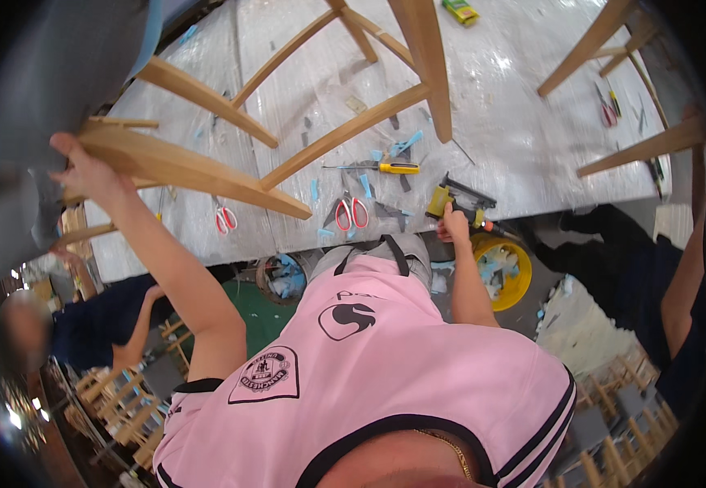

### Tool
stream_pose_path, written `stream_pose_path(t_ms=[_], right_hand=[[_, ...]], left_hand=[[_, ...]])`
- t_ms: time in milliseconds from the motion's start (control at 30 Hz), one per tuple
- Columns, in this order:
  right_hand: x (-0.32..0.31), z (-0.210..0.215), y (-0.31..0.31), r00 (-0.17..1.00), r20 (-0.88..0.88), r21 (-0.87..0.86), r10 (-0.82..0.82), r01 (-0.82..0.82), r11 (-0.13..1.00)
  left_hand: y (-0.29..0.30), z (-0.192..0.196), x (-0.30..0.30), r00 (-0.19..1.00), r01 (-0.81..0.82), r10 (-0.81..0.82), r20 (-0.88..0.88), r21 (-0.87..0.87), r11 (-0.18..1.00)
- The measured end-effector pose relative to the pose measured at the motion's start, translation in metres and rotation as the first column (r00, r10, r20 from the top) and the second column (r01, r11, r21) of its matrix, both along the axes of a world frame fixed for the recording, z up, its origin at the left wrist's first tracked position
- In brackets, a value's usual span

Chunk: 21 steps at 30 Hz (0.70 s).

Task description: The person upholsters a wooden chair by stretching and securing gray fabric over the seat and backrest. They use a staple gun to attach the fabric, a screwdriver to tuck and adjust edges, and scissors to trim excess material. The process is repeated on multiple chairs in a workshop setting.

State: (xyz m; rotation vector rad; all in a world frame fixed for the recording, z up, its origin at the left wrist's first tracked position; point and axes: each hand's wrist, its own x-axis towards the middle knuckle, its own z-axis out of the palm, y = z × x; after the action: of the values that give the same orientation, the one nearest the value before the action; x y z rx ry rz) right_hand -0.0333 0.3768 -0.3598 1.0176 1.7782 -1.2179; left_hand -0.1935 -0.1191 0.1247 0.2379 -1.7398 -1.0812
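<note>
A wide work table (524, 122) covered in clear plastic sheeting fills the upper part of the view. On it lies an upturned wooden chair frame (288, 114) with a grey padded seat (52, 89) at the far left, its pale legs and rungs crossing the tabletop.

The person wears a pink shirt and stands against the near edge of the table. The left arm stretches up and out to the left, elbow nearly straight, and the left hand (93, 175) is closed around the end of one chair leg, fingers wrapped over the wood beside the seat. The right arm reaches forward with the elbow bent, and the right hand (453, 224) is curled around the grip of a yellow and black staple gun (459, 203) that rests at the table's near edge; the fingers are closed on the handle.

Below the table edge, just right of that hand, stands a yellow bucket (524, 281) holding blue and pale scraps. A dark round bin (284, 276) to the left also holds blue scraps.

Smaller tools lie on the sheeting: two pairs of red-handled scissors (351, 213) and (224, 218), a yellow-handled screwdriver (385, 167), and scattered blue offcuts (406, 145). Another person's arm (686, 268) comes in at the right.
</note>
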Motion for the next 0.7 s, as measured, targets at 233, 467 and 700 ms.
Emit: stream_pose_path(t_ms=[233, 467, 700], right_hand=[[-0.132, 0.015, -0.077, 0.387, -0.604, 0.515, 0.697, -0.477, 0.712], [-0.151, -0.04, -0.099, 0.129, -0.402, 0.581, 0.906, -0.73, 0.361], [-0.078, 0.028, -0.001, 0.383, -0.676, 0.265, 0.629, -0.67, 0.693]], left_hand=[[0.022, 0.006, -0.024, 0.996, -0.091, 0.088, -0.033, -0.07, 0.993], [0.043, -0.004, 0.015, 0.947, -0.315, 0.294, -0.127, -0.201, 0.928], [0.133, -0.006, 0.02, 0.856, 0.458, -0.482, -0.184, 0.703, 0.545]])
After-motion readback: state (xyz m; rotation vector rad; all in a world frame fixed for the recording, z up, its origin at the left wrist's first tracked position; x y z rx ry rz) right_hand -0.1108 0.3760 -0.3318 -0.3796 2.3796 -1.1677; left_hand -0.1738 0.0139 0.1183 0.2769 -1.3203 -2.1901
